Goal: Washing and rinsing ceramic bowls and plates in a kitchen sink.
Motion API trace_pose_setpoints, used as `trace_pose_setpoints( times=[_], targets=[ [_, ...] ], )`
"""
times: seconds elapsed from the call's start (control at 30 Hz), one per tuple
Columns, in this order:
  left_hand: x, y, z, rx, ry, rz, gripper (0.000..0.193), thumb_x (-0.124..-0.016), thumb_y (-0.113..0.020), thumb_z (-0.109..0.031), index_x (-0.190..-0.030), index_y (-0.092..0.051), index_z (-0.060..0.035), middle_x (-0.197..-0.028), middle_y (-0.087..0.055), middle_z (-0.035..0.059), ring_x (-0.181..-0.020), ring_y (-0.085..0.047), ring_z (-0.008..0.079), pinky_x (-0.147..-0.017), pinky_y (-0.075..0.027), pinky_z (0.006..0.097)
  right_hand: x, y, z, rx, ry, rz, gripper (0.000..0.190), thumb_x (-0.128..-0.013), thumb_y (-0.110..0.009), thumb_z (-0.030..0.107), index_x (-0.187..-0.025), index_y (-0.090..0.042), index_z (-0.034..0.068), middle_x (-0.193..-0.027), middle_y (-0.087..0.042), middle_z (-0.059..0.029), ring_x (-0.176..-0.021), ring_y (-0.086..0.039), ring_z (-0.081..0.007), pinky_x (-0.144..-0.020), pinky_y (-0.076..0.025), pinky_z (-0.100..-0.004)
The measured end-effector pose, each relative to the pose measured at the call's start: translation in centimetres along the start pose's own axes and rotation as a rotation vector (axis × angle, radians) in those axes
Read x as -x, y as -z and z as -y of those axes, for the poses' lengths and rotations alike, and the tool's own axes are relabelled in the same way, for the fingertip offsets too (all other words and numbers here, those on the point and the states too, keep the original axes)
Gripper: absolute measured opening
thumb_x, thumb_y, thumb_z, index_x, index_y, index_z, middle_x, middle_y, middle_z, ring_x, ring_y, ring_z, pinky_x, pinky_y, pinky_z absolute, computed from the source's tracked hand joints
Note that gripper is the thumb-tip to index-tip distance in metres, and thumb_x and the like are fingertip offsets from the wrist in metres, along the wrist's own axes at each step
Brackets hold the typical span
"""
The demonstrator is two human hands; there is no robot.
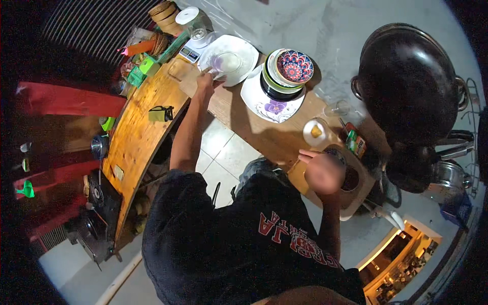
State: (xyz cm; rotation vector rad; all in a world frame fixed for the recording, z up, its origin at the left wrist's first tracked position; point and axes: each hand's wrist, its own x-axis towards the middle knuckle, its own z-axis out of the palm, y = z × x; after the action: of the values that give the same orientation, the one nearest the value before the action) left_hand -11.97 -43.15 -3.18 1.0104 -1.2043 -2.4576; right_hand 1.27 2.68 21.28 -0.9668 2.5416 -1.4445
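My left hand [207, 79] reaches forward and grips the near rim of a white square plate [241, 47] with a faint purple print. Right of it, another white plate with a purple flower [275, 108] bears a stack of bowls, topped by a red-and-blue patterned bowl [294, 66]. My right hand [325, 174] is near the counter's right end; a blurred patch hides most of it, and only a couple of extended fingers show. Just beyond it stands a small white dish [308, 131] with a yellowish piece inside. Whether this hand holds anything cannot be told.
A digital kitchen scale [190, 53] carries a clear lidded jar [197, 28]. A dark wok [408, 80] hangs on the right wall above a steel pot [446, 181]. On the wooden table [141, 126] lies a green-and-black pouch [161, 113]. A clear glass [337, 108] stands by the wall.
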Motion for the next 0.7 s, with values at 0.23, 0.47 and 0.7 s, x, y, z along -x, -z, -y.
trace_pose_setpoints(
  times=[0.23,0.47,0.7],
  targets=[
    [-1.6,-0.2,0.8,-0.067,-0.005,0.019,0.055,-0.091,-0.063,-0.001,-0.141,-0.04,0.007,-0.114,-0.06,0.0251,-0.09,-0.069,0.0403,-0.078,-0.064,0.0443,0.6,0.2,0.4,-0.005,-0.088,-0.058,0.032,-0.08,-0.059,-0.015,-0.105,-0.075,-0.003,-0.117,-0.074,-0.0106,-0.095,-0.07,-0.0231,-0.087,-0.054,-0.0313],
    [-1.9,-0.6,2.4,0.033,0.023,-0.107,0.04,-0.088,-0.059,0.005,-0.128,-0.055,0.0067,-0.11,-0.062,0.0276,-0.075,-0.07,0.0385,-0.062,-0.065,0.0434,1.0,-0.4,0.3,-0.037,-0.103,-0.048,0.03,-0.082,-0.059,-0.014,-0.104,-0.075,-0.002,-0.115,-0.074,-0.0109,-0.096,-0.07,-0.0228,-0.087,-0.054,-0.0317],
    [-7.2,5.4,7.3,-0.253,-0.601,0.226,0.038,-0.08,-0.085,-0.016,-0.109,-0.066,0.0003,-0.095,-0.067,0.0141,-0.078,-0.069,0.0265,-0.069,-0.058,0.0367,1.0,0.0,0.4,-0.049,-0.061,-0.069,0.029,-0.082,-0.061,-0.014,-0.105,-0.075,-0.002,-0.115,-0.074,-0.0109,-0.095,-0.07,-0.0227,-0.087,-0.054,-0.031]
  ],
)
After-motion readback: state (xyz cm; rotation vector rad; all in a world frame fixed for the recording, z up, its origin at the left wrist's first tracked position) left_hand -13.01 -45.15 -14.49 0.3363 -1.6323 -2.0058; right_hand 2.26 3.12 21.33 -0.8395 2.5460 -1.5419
